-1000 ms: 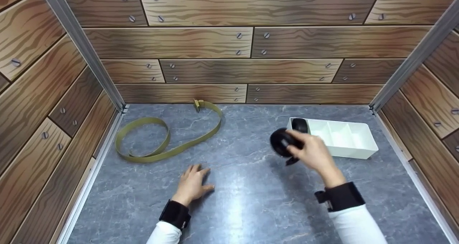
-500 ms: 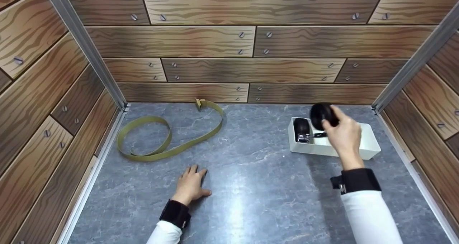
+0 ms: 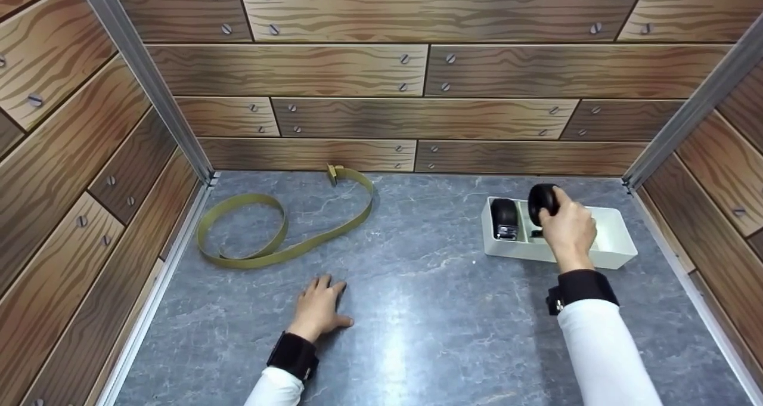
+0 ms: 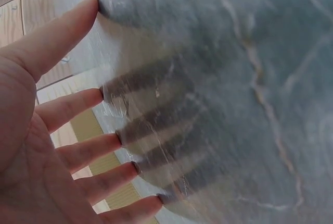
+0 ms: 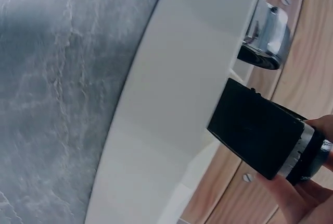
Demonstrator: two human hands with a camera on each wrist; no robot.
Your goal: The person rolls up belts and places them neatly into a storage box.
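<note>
My right hand [image 3: 570,227] grips a coiled black belt [image 3: 543,204] above the middle of a white compartmented tray [image 3: 527,250]. In the right wrist view the belt's flat black end [image 5: 255,127] sticks out of the coil, near the tray's rim. A second coiled black belt [image 3: 505,214] with a silver buckle [image 5: 276,31] sits in the tray's leftmost compartment. My left hand [image 3: 318,307] holds nothing; in the left wrist view its spread fingertips touch the grey tabletop. Beyond it lies an olive webbing belt [image 3: 238,263], loosely looped, its buckle [image 3: 332,174] near the back wall.
Wood-patterned walls [image 3: 351,117] enclose the grey marbled tabletop [image 3: 417,287] at the back and both sides. Metal rails [image 3: 158,90] run along the corners. The tray stands toward the right, near the back wall.
My right hand has carried the coiled belt rightward from the tray's left end to above its middle, then lowered it slightly. The left hand has stayed in place.
</note>
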